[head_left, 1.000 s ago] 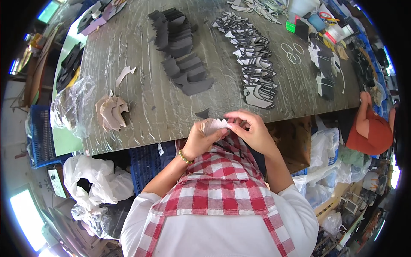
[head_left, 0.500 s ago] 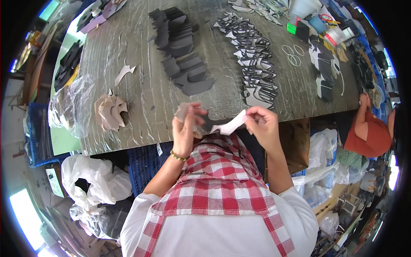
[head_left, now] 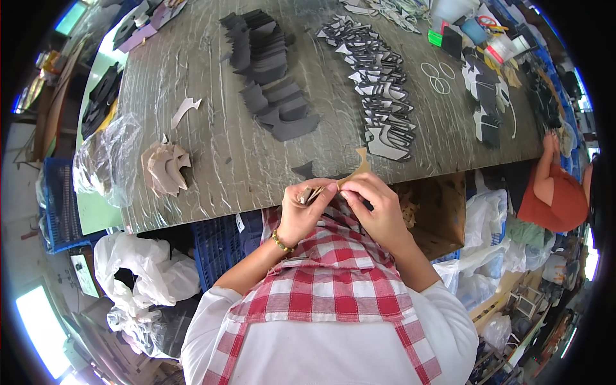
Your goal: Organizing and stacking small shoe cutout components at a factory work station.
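Observation:
At the table's near edge my two hands meet, fingertips almost touching. My left hand [head_left: 300,208] is closed round a few tan cut pieces [head_left: 310,195], whose edges show between the fingers. My right hand [head_left: 375,204] pinches a curved tan piece [head_left: 360,168] with a narrow tip pointing away from me; its lower end runs in between both hands' fingertips. Just beyond my left hand a dark grey piece [head_left: 304,171] lies on the table, partly covered by the hands.
Dark grey pieces [head_left: 292,112] and white-edged black pieces [head_left: 378,90] lie fanned in long rows across the table [head_left: 218,160]. A tan pile [head_left: 167,168] and a single pale piece [head_left: 185,111] sit at left. A cardboard box [head_left: 443,212] stands below the edge; a co-worker's red sleeve [head_left: 553,202] shows at right.
Both hands have come together. The piece in my right hand has turned from its white face to its tan side and now points away from me. My left fingers have closed.

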A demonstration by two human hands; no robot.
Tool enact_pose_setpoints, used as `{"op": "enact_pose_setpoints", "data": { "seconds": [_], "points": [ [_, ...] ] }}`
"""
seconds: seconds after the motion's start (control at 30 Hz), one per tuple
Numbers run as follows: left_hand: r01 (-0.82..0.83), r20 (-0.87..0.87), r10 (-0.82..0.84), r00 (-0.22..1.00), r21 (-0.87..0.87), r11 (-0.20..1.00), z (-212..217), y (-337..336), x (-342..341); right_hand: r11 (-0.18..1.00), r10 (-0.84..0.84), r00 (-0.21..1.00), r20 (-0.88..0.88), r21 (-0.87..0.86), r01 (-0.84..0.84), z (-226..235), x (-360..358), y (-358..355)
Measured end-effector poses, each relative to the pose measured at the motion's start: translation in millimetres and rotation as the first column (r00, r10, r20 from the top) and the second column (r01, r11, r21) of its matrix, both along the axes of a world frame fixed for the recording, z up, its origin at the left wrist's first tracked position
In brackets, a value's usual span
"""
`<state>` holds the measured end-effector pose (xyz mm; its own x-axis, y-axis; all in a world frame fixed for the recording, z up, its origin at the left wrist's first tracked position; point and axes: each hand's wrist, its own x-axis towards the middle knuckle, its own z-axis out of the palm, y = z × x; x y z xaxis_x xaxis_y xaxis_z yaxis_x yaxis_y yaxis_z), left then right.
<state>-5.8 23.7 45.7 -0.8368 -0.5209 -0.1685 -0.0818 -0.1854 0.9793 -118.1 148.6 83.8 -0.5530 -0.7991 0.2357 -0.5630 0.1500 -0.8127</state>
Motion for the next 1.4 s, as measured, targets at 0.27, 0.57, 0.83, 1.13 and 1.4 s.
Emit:
{"op": "enact_pose_setpoints", "data": {
  "seconds": [0.27, 0.57, 0.83, 1.13, 1.4],
  "points": [
    [0.007, -0.008, -0.005, 1.0, 0.208, 0.978, -7.6, -3.5, 2.4, 0.999, 0.044, 0.985, -0.168, 0.006, -0.044, -5.6, -2.0, 2.2],
    [0.036, -0.079, -0.034, 0.996, 0.017, 0.999, -3.1, 4.6, 1.4, 0.996, 0.09, 0.995, -0.043, 0.002, -0.09, -3.9, -2.8, 5.8],
    [0.106, -0.066, -0.104, 0.992, 0.019, 0.994, -12.1, 7.8, -1.4, 0.923, -0.126, 0.552, 0.824, -0.107, 0.37, -24.8, -16.1, 33.9],
    [0.005, 0.073, -0.024, 0.997, 0.257, 0.966, -5.2, -1.3, -0.3, 0.513, -0.804, 0.564, -0.19, 0.258, 0.819, -152.9, -80.1, 195.3],
    [-0.086, 0.033, 0.092, 0.995, -0.157, 0.984, -9.0, 2.0, 5.3, 0.972, -0.166, 0.985, 0.053, 0.177, 0.154, -7.6, 7.7, 30.8]
  ]
}}
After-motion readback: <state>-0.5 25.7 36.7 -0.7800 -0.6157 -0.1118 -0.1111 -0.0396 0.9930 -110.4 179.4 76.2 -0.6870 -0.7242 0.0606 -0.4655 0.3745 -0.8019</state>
